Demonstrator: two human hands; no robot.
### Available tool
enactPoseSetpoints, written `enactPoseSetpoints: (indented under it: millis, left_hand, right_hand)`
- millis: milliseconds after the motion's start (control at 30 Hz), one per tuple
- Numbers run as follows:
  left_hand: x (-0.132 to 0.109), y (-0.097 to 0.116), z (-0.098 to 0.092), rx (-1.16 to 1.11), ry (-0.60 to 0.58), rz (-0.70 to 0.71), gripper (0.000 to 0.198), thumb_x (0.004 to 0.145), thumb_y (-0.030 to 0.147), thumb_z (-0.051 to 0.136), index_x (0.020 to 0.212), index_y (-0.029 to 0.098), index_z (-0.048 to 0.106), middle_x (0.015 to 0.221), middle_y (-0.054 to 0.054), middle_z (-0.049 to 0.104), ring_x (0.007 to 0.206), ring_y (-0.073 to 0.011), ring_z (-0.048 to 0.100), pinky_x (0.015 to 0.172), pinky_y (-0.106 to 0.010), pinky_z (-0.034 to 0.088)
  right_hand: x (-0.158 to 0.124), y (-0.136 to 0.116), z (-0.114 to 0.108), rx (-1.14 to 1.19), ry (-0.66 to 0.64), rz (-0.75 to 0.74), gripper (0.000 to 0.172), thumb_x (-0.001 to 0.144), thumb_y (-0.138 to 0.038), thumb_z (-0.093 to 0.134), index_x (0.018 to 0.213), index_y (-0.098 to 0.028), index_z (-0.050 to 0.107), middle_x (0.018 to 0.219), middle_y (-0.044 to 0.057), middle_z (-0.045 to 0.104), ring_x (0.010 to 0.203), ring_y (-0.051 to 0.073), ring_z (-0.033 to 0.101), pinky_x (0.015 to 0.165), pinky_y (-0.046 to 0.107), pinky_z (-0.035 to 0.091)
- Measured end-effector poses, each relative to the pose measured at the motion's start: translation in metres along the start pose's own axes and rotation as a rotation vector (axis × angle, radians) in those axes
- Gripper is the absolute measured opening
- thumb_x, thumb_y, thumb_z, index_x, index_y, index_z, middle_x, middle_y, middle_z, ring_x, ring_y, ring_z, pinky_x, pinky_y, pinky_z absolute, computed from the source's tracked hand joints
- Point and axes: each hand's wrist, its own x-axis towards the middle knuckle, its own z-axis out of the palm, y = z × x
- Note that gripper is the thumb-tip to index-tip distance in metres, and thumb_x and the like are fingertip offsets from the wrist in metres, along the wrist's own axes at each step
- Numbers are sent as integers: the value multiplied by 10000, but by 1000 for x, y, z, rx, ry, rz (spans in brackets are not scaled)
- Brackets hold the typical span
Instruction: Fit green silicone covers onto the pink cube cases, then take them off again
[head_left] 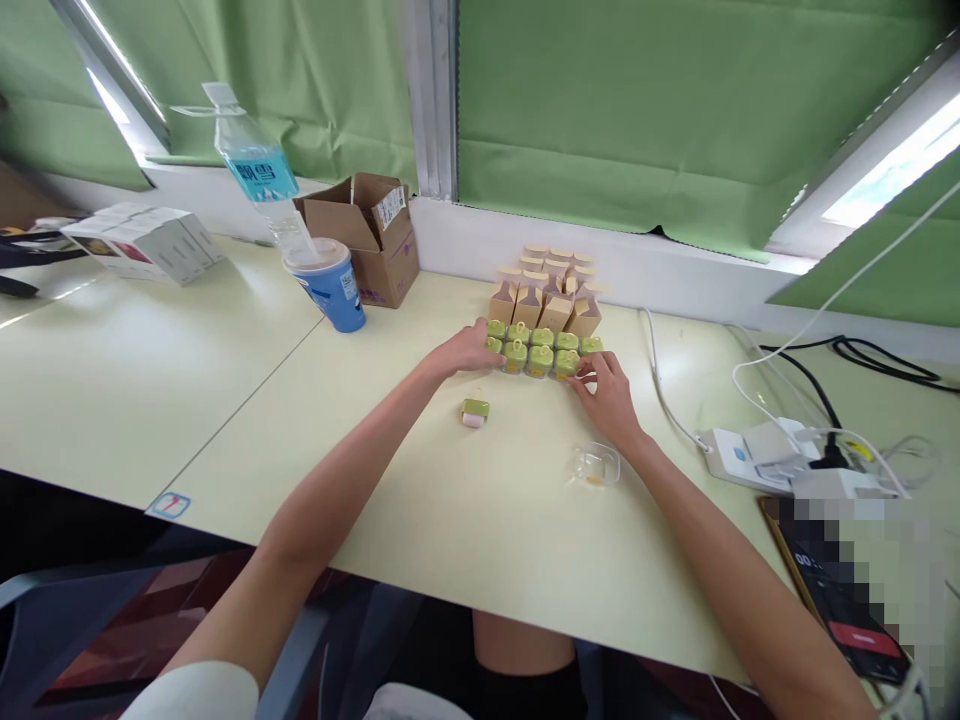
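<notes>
Small clear containers with green lids and loop handles (pixel 541 357) stand side by side in two close rows on the table. My left hand (pixel 471 347) grips the left end of the rows, fingers at the back and thumb at the front. At the front right corner, my right hand (pixel 606 390) has its bent fingertips closed on a green-lidded container. Nearer to me lies a small green and pink piece (pixel 475 412). A clear plastic cup-like container (pixel 597 464) rests beside my right forearm.
Behind the rows stand several open kraft paper boxes (pixel 556 310). A cardboard box (pixel 379 245), a blue cup (pixel 341 300) with a tilted water bottle (pixel 259 165) and white boxes (pixel 154 240) are leftward. A power strip (pixel 750 455), cables and a phone (pixel 832 590) lie rightward.
</notes>
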Motion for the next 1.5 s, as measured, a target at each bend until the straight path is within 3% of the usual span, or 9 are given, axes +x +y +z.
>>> enactPoseSetpoints:
  millis: [167,367,500,633,733,900,1067,1267,1500]
  left_hand:
    - [-3,7,0,79,-12,-17,822,887,373,761,1626,143,487,1611,-196,721,1448,-327,726,1090,-329,596]
    - [-25,28,-18,346,57,-38,699,923,420,752,1538,116,620,1657,-303,620,1557,-479,601,1200,-510,535]
    - [-50,42,-32,655,-146,24,482,934,486,778,1332,214,774,1459,-165,777,1338,-393,745,1075,-436,573]
    - [-57,47,-23,704,-390,-14,696,723,446,958,1367,245,789,1433,-139,804,1132,-363,820,926,-399,606]
    - [-50,46,-10,675,-461,-62,670,704,289,890,1360,210,776,1443,-163,791,897,-305,831,786,-388,603]
    - [-40,43,-9,672,-462,82,393,727,275,819,1113,208,794,1244,-123,831,1015,-324,793,757,-371,551]
    - [-42,47,-19,192,-197,265,539,821,530,876,1244,218,760,1243,-99,812,1071,-283,771,853,-370,577]
    - [-45,53,-9,-327,-16,565,625,747,471,1033,1281,232,814,1315,-107,795,1233,-305,741,979,-416,601]
    - [-39,56,6,-364,158,807,623,740,520,1057,1211,248,753,1302,-88,778,1332,-326,725,1123,-484,615]
  right_hand:
    - [0,-6,-1,-16,-22,39,277,985,-546,593,1039,-276,566,1206,126,677,888,258,745,928,532,693]
    - [12,-37,-32,-190,-98,160,239,967,-512,583,1009,-280,544,1107,116,787,897,294,768,863,499,604]
    - [14,-73,-78,-491,-536,223,436,981,-710,635,1053,-281,641,1141,83,841,1007,341,793,831,471,546]
    - [1,-104,-98,-479,-1004,320,831,664,-698,969,1339,-302,687,1220,96,825,957,349,801,751,436,560]
    - [-6,-115,-90,-508,-1092,300,614,632,-474,1003,1123,-273,694,1164,96,804,907,327,783,699,407,525]
    - [0,-114,-88,-375,-949,203,390,813,-393,854,1146,-261,699,1179,97,802,979,324,780,770,441,591]
    - [7,-110,-98,-84,-554,61,516,851,-442,833,1350,-319,789,1268,100,758,1165,346,789,1023,514,673]
    - [8,-115,-94,170,-179,39,736,811,-561,953,1463,-289,746,1288,85,807,1103,320,788,1000,528,686]
    - [8,-117,-93,304,-106,-67,643,837,-622,984,1380,-314,830,1434,76,822,1244,339,772,1044,514,689]
